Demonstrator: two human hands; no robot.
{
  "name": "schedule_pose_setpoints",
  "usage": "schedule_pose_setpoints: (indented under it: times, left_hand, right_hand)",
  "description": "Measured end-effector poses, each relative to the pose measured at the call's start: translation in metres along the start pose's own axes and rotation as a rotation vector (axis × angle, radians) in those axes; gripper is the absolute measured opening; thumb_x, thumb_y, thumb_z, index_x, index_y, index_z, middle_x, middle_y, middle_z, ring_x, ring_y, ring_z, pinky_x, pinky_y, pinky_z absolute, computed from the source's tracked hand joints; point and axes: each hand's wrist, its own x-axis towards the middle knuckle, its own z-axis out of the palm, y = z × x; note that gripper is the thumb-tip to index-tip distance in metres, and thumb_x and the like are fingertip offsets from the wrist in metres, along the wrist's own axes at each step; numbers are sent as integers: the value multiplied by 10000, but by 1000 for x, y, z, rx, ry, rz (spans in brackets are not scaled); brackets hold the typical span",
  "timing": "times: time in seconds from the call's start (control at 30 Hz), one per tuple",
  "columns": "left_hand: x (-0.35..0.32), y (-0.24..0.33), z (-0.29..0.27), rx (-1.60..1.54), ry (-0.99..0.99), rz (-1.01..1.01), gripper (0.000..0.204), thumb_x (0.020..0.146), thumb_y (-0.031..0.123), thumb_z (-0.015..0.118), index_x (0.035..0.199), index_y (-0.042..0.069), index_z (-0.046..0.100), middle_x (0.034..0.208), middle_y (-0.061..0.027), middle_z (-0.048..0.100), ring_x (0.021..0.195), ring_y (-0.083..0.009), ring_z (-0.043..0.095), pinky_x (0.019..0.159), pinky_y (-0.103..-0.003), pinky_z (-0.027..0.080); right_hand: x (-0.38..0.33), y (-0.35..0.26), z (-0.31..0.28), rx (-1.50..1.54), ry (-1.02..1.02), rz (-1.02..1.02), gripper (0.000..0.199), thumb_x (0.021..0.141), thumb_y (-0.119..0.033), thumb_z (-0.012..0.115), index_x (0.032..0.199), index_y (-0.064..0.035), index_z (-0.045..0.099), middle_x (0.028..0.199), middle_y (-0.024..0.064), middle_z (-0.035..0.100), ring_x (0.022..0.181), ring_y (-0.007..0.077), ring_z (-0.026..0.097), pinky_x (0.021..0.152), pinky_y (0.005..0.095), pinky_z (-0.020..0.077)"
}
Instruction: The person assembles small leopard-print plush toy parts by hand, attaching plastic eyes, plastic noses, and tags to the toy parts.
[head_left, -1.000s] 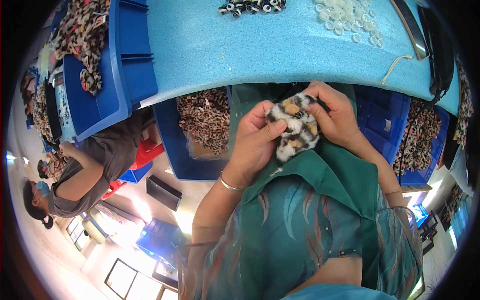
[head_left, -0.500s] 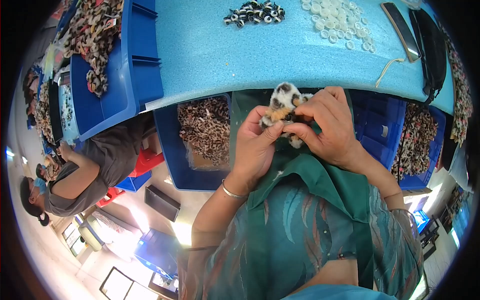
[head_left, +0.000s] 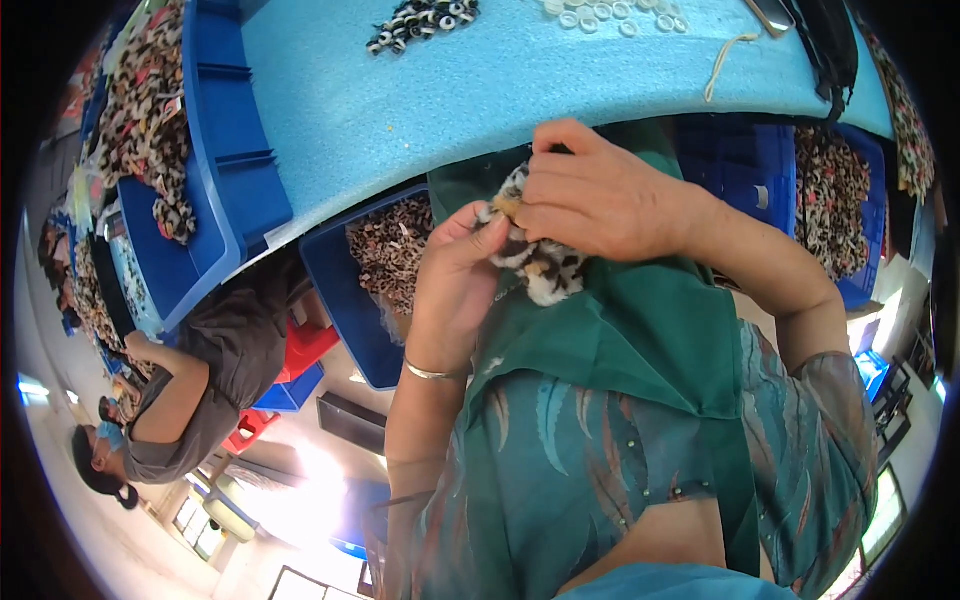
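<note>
Both my hands hold a small fluffy leopard-print fabric piece (head_left: 545,268) close to my chest, just below the edge of the light blue table (head_left: 420,110). My left hand (head_left: 455,285) grips it from the left with the thumb pressed on its top. My right hand (head_left: 600,200) covers it from above, fingers pinching its upper edge. A thin metal bangle (head_left: 432,372) circles my left wrist. A green cloth (head_left: 640,330) lies over my lap and chest under the piece.
A blue bin (head_left: 345,290) with leopard-print pieces sits under the table edge, another blue bin (head_left: 845,215) at right. A blue tray (head_left: 225,180) of such pieces stands left. Small rings (head_left: 425,20) and white rings (head_left: 600,12) lie far on the table. Another person (head_left: 190,400) works at left.
The fluffy piece has been turned and drawn lower toward my chest; my right hand has closed over its top, and my left thumb now presses on it.
</note>
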Motion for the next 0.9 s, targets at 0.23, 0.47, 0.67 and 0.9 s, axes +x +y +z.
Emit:
schedule_pose_setpoints:
  times: [0.23, 0.47, 0.67, 0.9]
  left_hand:
    - [4, 1, 20, -45, 42, 83, 256, 895, 102, 670, 1118, -1, 599, 1092, -90, 665, 1000, -177, 621, 931, -329, 470]
    - [2, -5, 25, -74, -29, 153, 324, 828, 61, 732, 1100, 22, 561, 1095, -84, 645, 1008, -183, 622, 912, -344, 502]
    - [-10, -6, 23, 233, 24, 95, 317, 785, -28, 711, 1073, 13, 587, 1049, -31, 613, 995, -135, 594, 909, -306, 485]
    - [-7, -5, 17, -89, -22, 326, 467, 814, 92, 736, 1228, -32, 560, 1237, -96, 577, 1162, -227, 551, 1030, -376, 422]
  right_hand:
    - [-10, 2, -6, 375, 289, 574, 250, 843, -177, 694, 1029, -33, 609, 917, 60, 600, 829, 188, 567, 796, 315, 445]
    - [-15, -10, 5, 745, 203, 838, 120, 849, -33, 647, 937, -1, 573, 885, 75, 602, 807, 156, 574, 750, 276, 459]
    - [-7, -7, 1, 515, 226, 536, 192, 754, 13, 660, 922, -58, 601, 850, 78, 589, 814, 280, 577, 740, 345, 458]
    - [3, 12, 4, 478, 185, 553, 149, 816, -33, 654, 957, -69, 621, 851, 82, 592, 790, 279, 569, 733, 351, 452]
